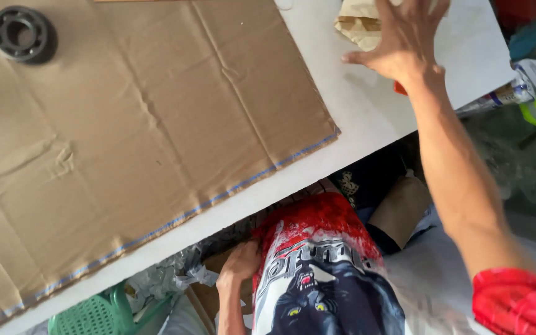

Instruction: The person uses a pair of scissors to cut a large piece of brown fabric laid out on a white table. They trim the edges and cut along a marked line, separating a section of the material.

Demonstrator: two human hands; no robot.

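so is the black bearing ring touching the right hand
Apart. The head view shows the black bearing ring lying at the far left corner of the cardboard sheet, while the right hand is spread over crumpled brown paper across the table.

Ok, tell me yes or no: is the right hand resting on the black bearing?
No: the right hand reaches over crumpled brown paper at the table's far right, while the black bearing lies alone on cardboard.

right hand's (404, 37) fingertips run off the top edge, and it covers most of that crumpled brown paper (358, 25); left hand's (238, 263) fingers hidden under the table (367, 118).
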